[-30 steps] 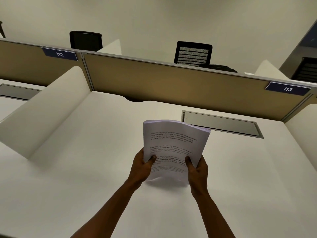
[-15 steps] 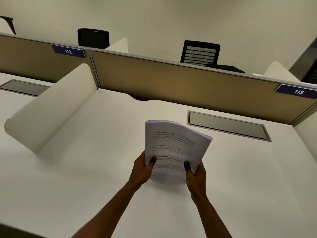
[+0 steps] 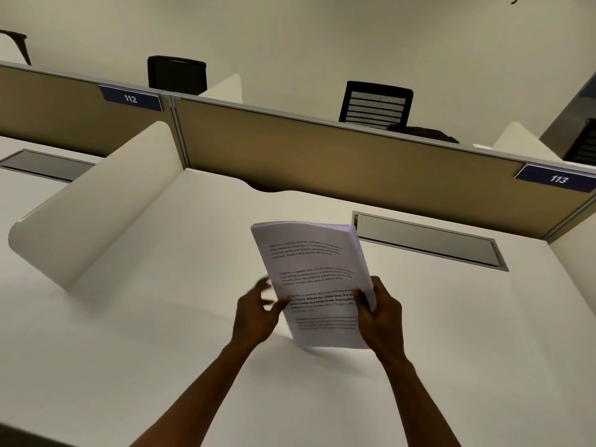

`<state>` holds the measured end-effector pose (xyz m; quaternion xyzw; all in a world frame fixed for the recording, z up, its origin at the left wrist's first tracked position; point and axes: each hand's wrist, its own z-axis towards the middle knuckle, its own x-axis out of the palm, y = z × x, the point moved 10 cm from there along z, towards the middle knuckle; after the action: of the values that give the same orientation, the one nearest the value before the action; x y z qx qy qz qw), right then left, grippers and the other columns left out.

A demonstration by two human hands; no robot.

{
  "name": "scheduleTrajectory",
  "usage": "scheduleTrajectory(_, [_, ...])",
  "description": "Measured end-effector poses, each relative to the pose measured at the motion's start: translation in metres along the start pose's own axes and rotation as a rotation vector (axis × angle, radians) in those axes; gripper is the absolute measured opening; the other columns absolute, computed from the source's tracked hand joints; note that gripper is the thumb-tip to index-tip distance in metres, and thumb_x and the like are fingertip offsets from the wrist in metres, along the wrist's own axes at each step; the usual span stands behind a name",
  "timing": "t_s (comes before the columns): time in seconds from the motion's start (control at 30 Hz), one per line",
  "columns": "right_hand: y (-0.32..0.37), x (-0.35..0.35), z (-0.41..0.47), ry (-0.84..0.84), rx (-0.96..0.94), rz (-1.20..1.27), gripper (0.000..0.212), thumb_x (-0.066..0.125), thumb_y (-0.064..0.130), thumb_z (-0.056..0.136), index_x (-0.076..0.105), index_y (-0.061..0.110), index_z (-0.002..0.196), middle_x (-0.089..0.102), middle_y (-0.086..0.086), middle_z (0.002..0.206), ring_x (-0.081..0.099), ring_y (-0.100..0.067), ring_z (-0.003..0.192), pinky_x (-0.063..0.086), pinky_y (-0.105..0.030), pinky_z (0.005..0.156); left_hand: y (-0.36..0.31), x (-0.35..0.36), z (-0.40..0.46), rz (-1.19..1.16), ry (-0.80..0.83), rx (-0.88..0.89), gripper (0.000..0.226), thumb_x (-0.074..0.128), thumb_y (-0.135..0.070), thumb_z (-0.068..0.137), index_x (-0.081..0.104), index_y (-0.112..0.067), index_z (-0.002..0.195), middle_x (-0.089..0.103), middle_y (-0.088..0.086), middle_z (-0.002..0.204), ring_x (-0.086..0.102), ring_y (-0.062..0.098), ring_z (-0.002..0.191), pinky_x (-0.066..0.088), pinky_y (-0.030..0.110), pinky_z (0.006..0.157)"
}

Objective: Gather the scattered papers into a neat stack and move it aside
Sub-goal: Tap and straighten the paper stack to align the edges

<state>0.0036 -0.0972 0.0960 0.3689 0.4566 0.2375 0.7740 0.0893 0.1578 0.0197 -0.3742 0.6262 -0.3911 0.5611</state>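
Note:
A thick stack of printed white papers [image 3: 314,269] stands nearly upright on its lower edge on the white desk [image 3: 161,350], its top curling toward me. My right hand [image 3: 379,314] grips the stack's right edge, thumb across the front page. My left hand [image 3: 256,312] is at the stack's left edge with fingers spread and blurred; whether the fingers touch the paper is unclear.
A white curved divider [image 3: 93,214] bounds the desk on the left. A tan partition [image 3: 338,156] with labels 112 and 113 runs along the back. A grey cable flap [image 3: 429,241] sits just right of the stack. Black chairs stand beyond the partition.
My left hand has released its grip on the stack's left edge and opened. The stack has tilted a little to the right, held by my right hand alone.

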Motion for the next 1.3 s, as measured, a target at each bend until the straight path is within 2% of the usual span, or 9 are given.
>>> scheduleTrajectory(0.07, [0.012, -0.009, 0.009, 0.027, -0.068, -0.100, 0.015, 0.050, 0.028, 0.094, 0.058, 0.026, 0.106, 0.066, 0.014, 0.081, 0.065, -0.006, 0.067, 0.049, -0.014, 0.059, -0.025, -0.037, 0.002, 0.043, -0.251, 0.108, 0.098, 0.080, -0.044, 0.077, 0.026, -0.018, 0.154, 0.043, 0.007, 0.149, 0.054, 0.024, 0.126, 0.053, 0.039, 0.098])
scheduleTrajectory(0.13, [0.025, -0.015, 0.017, 0.077, -0.128, -0.201, 0.017, 0.049, 0.025, 0.093, 0.059, 0.027, 0.107, 0.065, 0.015, 0.082, 0.062, -0.008, 0.066, 0.048, -0.017, 0.059, -0.071, -0.067, 0.004, 0.111, -0.367, 0.331, 0.107, 0.077, -0.052, 0.076, 0.014, -0.023, 0.157, 0.028, 0.002, 0.159, 0.031, 0.020, 0.146, 0.032, 0.031, 0.118])
scheduleTrajectory(0.2, [0.037, -0.014, 0.024, 0.159, -0.180, -0.299, 0.018, 0.049, 0.026, 0.092, 0.059, 0.027, 0.107, 0.067, 0.014, 0.083, 0.059, -0.009, 0.066, 0.043, -0.015, 0.058, -0.118, -0.078, 0.011, 0.227, -0.275, 0.527, 0.101, 0.074, -0.055, 0.077, 0.017, -0.028, 0.156, 0.024, -0.007, 0.162, 0.018, 0.011, 0.151, 0.014, 0.015, 0.120])
scheduleTrajectory(0.27, [0.045, -0.008, 0.029, 0.251, -0.206, -0.405, 0.017, 0.048, 0.028, 0.092, 0.058, 0.028, 0.106, 0.071, 0.010, 0.087, 0.057, -0.009, 0.067, 0.039, -0.015, 0.058, -0.146, -0.068, 0.023, 0.296, -0.014, 0.588, 0.088, 0.074, -0.053, 0.078, 0.030, -0.032, 0.152, 0.042, -0.009, 0.154, 0.033, 0.009, 0.145, 0.021, 0.022, 0.119])
scheduleTrajectory(0.4, [0.059, 0.002, 0.035, 0.348, -0.213, -0.492, 0.012, 0.052, 0.030, 0.095, 0.056, 0.032, 0.106, 0.073, 0.010, 0.091, 0.056, -0.009, 0.068, 0.041, -0.022, 0.061, -0.140, -0.045, 0.039, 0.293, 0.318, 0.432, 0.035, 0.072, -0.032, 0.087, 0.069, -0.023, 0.120, 0.074, -0.002, 0.109, 0.068, 0.013, 0.094, 0.054, 0.031, 0.082])
scheduleTrajectory(0.6, [0.007, -0.039, 0.044, 0.428, 0.051, -0.357, 0.033, 0.076, 0.052, 0.074, 0.064, 0.041, 0.103, 0.073, 0.015, 0.095, 0.068, -0.005, 0.081, 0.053, -0.022, 0.068, -0.081, -0.066, 0.043, 0.052, 0.115, 0.292, 0.009, 0.070, -0.019, 0.089, 0.076, -0.023, 0.083, 0.071, -0.014, 0.069, 0.064, -0.003, 0.065, 0.045, 0.014, 0.060])
scheduleTrajectory(0.8, [-0.056, -0.011, 0.011, 0.437, 0.420, 0.471, 0.085, 0.090, 0.015, 0.066, 0.046, 0.028, 0.138, 0.071, -0.004, 0.122, 0.067, -0.021, 0.115, 0.055, -0.041, 0.093, -0.007, -0.065, 0.036, -0.240, 0.144, 0.023, 0.020, 0.070, -0.040, 0.082, 0.077, -0.021, 0.084, 0.076, -0.003, 0.081, 0.068, 0.007, 0.072, 0.051, 0.030, 0.068])
scheduleTrajectory(1.07, [-0.069, 0.031, -0.005, 0.198, 0.509, 0.600, 0.035, 0.085, 0.011, 0.071, 0.072, 0.018, 0.103, 0.077, -0.009, 0.100, 0.074, -0.029, 0.092, 0.061, -0.034, 0.069, 0.014, -0.046, 0.031, -0.239, 0.185, 0.004, 0.014, 0.068, -0.032, 0.091, 0.077, -0.022, 0.087, 0.078, 0.001, 0.089, 0.073, 0.014, 0.081, 0.054, 0.029, 0.068])
scheduleTrajectory(1.3, [-0.085, 0.041, -0.029, 0.145, 0.520, 0.543, 0.037, 0.081, 0.005, 0.077, 0.070, 0.017, 0.110, 0.076, -0.009, 0.102, 0.072, -0.026, 0.096, 0.062, -0.044, 0.078, 0.040, -0.035, 0.022, -0.217, 0.200, -0.039, 0.022, 0.070, -0.023, 0.090, 0.072, -0.020, 0.112, 0.076, -0.002, 0.104, 0.071, 0.012, 0.098, 0.056, 0.023, 0.080])
